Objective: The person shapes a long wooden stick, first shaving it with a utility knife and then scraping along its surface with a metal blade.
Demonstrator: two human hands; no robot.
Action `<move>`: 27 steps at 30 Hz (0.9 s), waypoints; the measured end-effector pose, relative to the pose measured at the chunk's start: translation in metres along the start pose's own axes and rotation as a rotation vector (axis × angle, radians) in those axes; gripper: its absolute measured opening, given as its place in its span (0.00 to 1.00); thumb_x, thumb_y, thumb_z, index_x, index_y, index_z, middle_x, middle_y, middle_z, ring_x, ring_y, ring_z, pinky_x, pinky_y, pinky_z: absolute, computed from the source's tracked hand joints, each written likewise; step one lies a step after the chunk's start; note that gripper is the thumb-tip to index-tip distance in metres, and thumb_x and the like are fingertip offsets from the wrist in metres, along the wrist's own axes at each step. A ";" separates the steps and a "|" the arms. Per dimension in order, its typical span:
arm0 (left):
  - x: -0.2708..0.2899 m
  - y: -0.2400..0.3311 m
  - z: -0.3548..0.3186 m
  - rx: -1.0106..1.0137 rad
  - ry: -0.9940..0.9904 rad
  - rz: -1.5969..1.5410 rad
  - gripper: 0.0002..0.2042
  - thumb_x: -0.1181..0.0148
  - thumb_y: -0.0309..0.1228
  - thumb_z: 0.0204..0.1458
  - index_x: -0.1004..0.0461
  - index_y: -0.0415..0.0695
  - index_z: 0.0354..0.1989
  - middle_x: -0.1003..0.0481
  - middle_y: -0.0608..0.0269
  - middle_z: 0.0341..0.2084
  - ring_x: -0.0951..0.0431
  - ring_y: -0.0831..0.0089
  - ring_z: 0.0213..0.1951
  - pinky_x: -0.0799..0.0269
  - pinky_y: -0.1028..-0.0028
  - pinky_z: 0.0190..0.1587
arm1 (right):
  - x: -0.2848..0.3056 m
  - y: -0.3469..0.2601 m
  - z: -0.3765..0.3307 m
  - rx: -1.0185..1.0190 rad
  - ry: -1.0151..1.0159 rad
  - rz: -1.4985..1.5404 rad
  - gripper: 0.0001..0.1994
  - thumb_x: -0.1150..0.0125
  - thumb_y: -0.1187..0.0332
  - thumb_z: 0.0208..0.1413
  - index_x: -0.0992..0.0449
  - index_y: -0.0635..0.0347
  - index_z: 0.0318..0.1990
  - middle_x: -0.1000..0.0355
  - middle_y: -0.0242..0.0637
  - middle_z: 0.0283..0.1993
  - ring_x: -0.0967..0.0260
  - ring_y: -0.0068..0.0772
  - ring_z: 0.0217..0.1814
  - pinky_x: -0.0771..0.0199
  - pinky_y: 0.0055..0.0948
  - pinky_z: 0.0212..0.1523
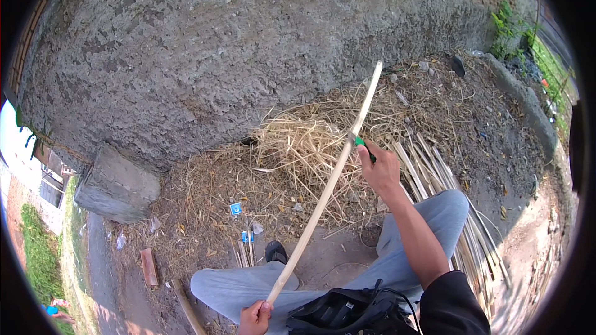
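Note:
A long pale stick, apparently split bamboo (pixel 322 200), slants from my lap up toward the wall. My left hand (pixel 255 317) is closed round its lower end, near my left thigh. In my right hand (pixel 380 172) is a knife (pixel 359 141) with a green and black handle, its short blade touching the stick in the upper part. The fingers of my right hand are wrapped round the handle and partly hide it. Behind the stick lies a heap of pale shavings (pixel 304 142) on the ground.
A rough grey wall (pixel 248 43) rises in front, with a concrete block (pixel 121 183) at its left. Many split strips (pixel 462 211) lie beside my right leg. A brick (pixel 149 267) and a thicker pole (pixel 188 307) lie at left. Small blue packets (pixel 235 209) litter the soil.

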State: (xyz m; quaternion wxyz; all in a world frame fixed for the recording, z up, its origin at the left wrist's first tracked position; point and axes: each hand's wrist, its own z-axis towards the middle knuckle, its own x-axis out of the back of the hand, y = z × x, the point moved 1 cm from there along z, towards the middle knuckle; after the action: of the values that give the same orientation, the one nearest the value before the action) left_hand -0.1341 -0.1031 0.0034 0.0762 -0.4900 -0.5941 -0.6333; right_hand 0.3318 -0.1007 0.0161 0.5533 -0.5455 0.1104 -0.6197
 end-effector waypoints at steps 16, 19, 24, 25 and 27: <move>0.001 0.031 0.004 0.057 0.380 0.228 0.12 0.49 0.35 0.59 0.24 0.44 0.46 0.23 0.46 0.30 0.22 0.45 0.33 0.28 0.57 0.35 | -0.022 -0.048 -0.094 0.393 -0.274 0.458 0.15 0.43 0.59 0.59 0.22 0.60 0.47 0.25 0.42 0.25 0.31 0.38 0.16 0.34 0.35 0.16; -0.006 0.035 0.009 0.092 0.361 0.238 0.12 0.49 0.35 0.59 0.24 0.43 0.45 0.23 0.45 0.30 0.22 0.45 0.33 0.27 0.57 0.35 | -0.015 -0.055 -0.105 0.522 -0.396 0.309 0.15 0.41 0.57 0.58 0.24 0.56 0.47 0.24 0.41 0.28 0.30 0.41 0.17 0.32 0.38 0.16; -0.015 0.046 0.019 0.057 0.334 0.263 0.11 0.49 0.34 0.59 0.23 0.42 0.44 0.23 0.45 0.28 0.23 0.45 0.31 0.28 0.56 0.33 | -0.020 -0.058 -0.118 0.693 -0.426 0.224 0.15 0.42 0.56 0.58 0.25 0.53 0.46 0.31 0.35 0.22 0.34 0.38 0.13 0.35 0.35 0.13; -0.015 0.050 0.023 0.028 0.314 0.240 0.11 0.49 0.34 0.59 0.23 0.42 0.43 0.24 0.45 0.27 0.23 0.46 0.30 0.28 0.56 0.32 | -0.021 -0.057 -0.122 0.726 -0.421 0.217 0.15 0.41 0.58 0.57 0.25 0.54 0.47 0.32 0.33 0.21 0.35 0.36 0.13 0.35 0.35 0.13; -0.021 0.052 0.036 -0.069 0.383 0.202 0.10 0.47 0.34 0.60 0.23 0.42 0.38 0.26 0.51 0.20 0.25 0.53 0.23 0.31 0.61 0.26 | -0.023 -0.058 -0.128 0.762 -0.418 0.213 0.16 0.39 0.59 0.56 0.26 0.55 0.48 0.34 0.32 0.20 0.36 0.34 0.13 0.36 0.34 0.13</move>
State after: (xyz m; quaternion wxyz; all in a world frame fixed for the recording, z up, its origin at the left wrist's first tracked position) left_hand -0.0692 -0.0982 0.0171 0.2339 -0.4201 -0.4946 -0.7240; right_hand 0.1924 -0.1204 -0.0028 0.7859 -0.4020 -0.1844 -0.4322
